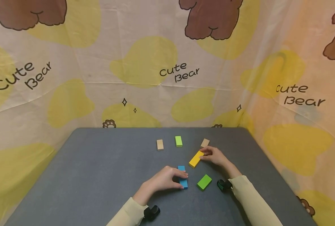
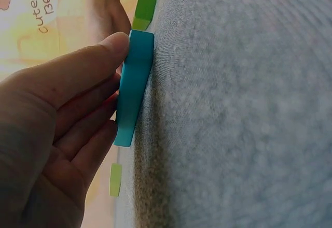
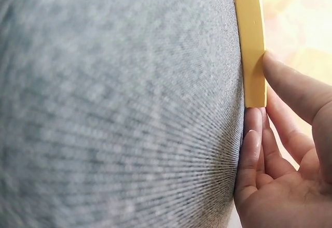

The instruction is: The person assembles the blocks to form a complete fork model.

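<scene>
Both hands at work on the grey tabletop [image 1: 113, 166], reached from the near side. Left hand [image 1: 164, 179] pinches the blue block [image 1: 183, 182] — thumb near its close end, fingers laid over its far part; from the wrist view, the thumb tip sits by one end of the block and the other fingers go behind it. The block lies lengthwise, pointing away from the person.

Right hand [image 1: 217, 157] pinches the yellow block [image 1: 195, 160] at its far right end, thumb and fingertips together on that end. Yellow lies slantwise, beyond the blue and to its right, the two apart.

Green block [image 1: 204, 182] rests aslant below the yellow, near the blue. Farther back, a loose row: beige block [image 1: 160, 145], lime block [image 1: 178, 141], then a second beige block [image 1: 205, 142] just past the right fingertips — whether they touch, I cannot tell. Pale sleeves [image 1: 255, 201], black wrist cameras [image 1: 152, 213] on both arms.
</scene>
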### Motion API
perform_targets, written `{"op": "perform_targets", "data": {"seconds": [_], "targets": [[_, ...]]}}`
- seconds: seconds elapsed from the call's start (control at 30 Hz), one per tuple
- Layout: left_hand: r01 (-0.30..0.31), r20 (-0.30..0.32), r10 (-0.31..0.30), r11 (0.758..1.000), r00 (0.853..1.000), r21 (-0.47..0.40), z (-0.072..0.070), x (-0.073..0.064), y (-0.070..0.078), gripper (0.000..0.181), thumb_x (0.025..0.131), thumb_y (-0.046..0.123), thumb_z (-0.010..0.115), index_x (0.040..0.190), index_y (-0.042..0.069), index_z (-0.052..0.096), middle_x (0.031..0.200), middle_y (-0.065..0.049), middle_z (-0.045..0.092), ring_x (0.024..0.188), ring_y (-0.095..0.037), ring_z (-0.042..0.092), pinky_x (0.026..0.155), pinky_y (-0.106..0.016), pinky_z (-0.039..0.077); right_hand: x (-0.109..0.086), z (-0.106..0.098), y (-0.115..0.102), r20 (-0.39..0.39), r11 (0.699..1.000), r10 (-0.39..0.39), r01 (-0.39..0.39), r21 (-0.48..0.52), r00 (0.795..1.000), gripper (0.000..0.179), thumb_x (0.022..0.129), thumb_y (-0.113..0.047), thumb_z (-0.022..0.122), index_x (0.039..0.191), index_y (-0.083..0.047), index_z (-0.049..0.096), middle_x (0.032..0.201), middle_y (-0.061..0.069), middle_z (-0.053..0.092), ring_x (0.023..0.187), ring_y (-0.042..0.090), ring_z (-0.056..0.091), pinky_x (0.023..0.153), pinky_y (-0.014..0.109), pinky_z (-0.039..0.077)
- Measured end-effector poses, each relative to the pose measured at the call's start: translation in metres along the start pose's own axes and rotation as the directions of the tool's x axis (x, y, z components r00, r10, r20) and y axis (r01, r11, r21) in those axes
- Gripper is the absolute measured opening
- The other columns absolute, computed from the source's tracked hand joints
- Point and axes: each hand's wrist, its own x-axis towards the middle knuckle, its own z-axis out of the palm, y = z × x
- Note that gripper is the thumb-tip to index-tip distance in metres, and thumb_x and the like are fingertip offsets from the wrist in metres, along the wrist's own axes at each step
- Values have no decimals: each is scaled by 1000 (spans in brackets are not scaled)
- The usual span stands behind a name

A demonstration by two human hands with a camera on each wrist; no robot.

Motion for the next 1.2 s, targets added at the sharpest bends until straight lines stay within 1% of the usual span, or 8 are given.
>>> {"op": "perform_targets", "data": {"seconds": [0.23, 0.3, 0.53, 0.63, 0.77, 0.9, 1.07, 1.2], "targets": [[3, 2, -3, 1000, 1000, -15, -1, -1, -1, 41, 83, 28, 76, 121, 17, 69, 125, 7, 68, 118, -1, 62, 100, -21, 51, 1, 0, 0, 10, 1000, 7, -7, 7, 1000, 41, 86, -26, 73, 121, -8, 64, 121, 15, 64, 104, 23, 61, 94, 41, 54], [2, 0, -2, 1000, 1000, -16, -1, -1, -1, 41, 83, 28, 76, 121, 17, 69, 125, 7, 68, 118, -1, 62, 100, -21, 51, 0, -1, 1, 20, 1000, -2, 2, 11, 1000, 41, 86, -27, 72, 122, -8, 64, 121, 15, 64, 105, 23, 61, 95, 42, 54], [7, 2, -7, 999, 1000, -32, -1, -1, 0, 40, 83, 27, 76, 121, 16, 69, 125, 7, 68, 118, -1, 62, 100, -20, 50, -1, -7, 5, 93, 998, -48, 44, 41, 995, 45, 86, -29, 72, 127, -12, 61, 127, 14, 62, 110, 26, 59, 97, 43, 52], [15, 4, -15, 999, 1000, -35, -1, -1, 1, 41, 82, 27, 76, 121, 16, 69, 125, 7, 68, 118, -2, 62, 100, -21, 50, -1, -9, 6, 132, 996, -73, 66, 57, 989, 49, 86, -28, 72, 132, -13, 58, 133, 15, 59, 115, 28, 57, 99, 44, 52], [19, 4, -19, 999, 1000, -30, -1, -1, 0, 40, 83, 27, 76, 121, 17, 69, 125, 8, 68, 117, -2, 63, 100, -21, 51, -1, -12, 5, 170, 994, -102, 94, 52, 980, 53, 86, -24, 72, 136, -13, 55, 139, 16, 55, 118, 31, 56, 99, 45, 52], [22, 3, -22, 999, 1000, -25, -1, -1, -1, 40, 83, 28, 76, 120, 17, 69, 125, 8, 68, 118, -2, 63, 99, -21, 51, 1, -13, 2, 180, 992, -124, 122, 25, 976, 52, 86, -21, 72, 134, -11, 57, 139, 17, 56, 113, 29, 57, 98, 44, 53], [30, 15, -30, 999, 999, -20, -1, -1, -1, 40, 83, 29, 76, 121, 18, 69, 125, 9, 68, 118, -2, 62, 99, -21, 51, 4, -14, 1, 167, 993, -117, 120, -7, 979, 47, 84, -18, 74, 129, -12, 62, 132, 16, 60, 104, 23, 59, 93, 35, 54], [36, 20, -35, 999, 999, -23, -1, -1, -1, 41, 83, 29, 75, 122, 19, 69, 125, 9, 68, 118, -2, 63, 100, -21, 50, 6, -14, 3, 154, 990, -132, 138, -34, 979, 44, 83, -16, 75, 125, -13, 64, 125, 15, 64, 102, 22, 62, 92, 37, 56]]}}
